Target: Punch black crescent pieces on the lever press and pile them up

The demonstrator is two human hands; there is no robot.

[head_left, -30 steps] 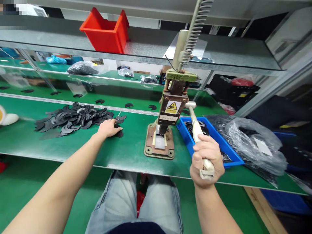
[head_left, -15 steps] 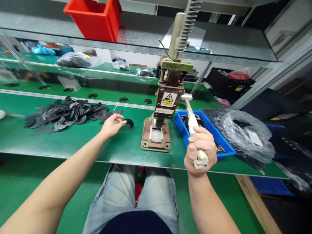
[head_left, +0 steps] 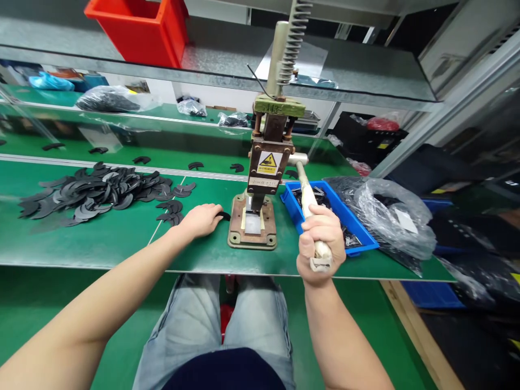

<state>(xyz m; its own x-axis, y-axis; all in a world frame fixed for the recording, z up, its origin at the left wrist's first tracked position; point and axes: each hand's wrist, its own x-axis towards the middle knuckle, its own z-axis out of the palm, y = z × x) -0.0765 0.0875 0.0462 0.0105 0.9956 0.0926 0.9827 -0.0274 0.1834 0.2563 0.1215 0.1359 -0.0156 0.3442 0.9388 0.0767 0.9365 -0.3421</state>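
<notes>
My left hand [head_left: 204, 221] is closed on a curved black piece [head_left: 223, 215], mostly covered by the fingers, just left of the press base. My right hand [head_left: 323, 238] wraps round the taped lever handle [head_left: 306, 195] of a hand press [head_left: 266, 165]. That press stands upright on the green bench, its narrow ram low over a small metal plate [head_left: 252, 223] on the base [head_left: 236, 238]. A heap of curved black pieces [head_left: 95, 189] lies to the left, with a few more [head_left: 170, 211] between heap and hand.
A blue tray [head_left: 368, 241] of small dark parts sits right of the press, beside a clear plastic bag [head_left: 406, 216]. Above, a metal shelf [head_left: 227, 49] carries a red bin [head_left: 142, 38]. Behind, several curved pieces lie spaced along a green strip [head_left: 170, 151].
My left hand has moved right with the black piece, close to the press base. The right hand keeps its hold on the lever. The whole view has shifted slightly.
</notes>
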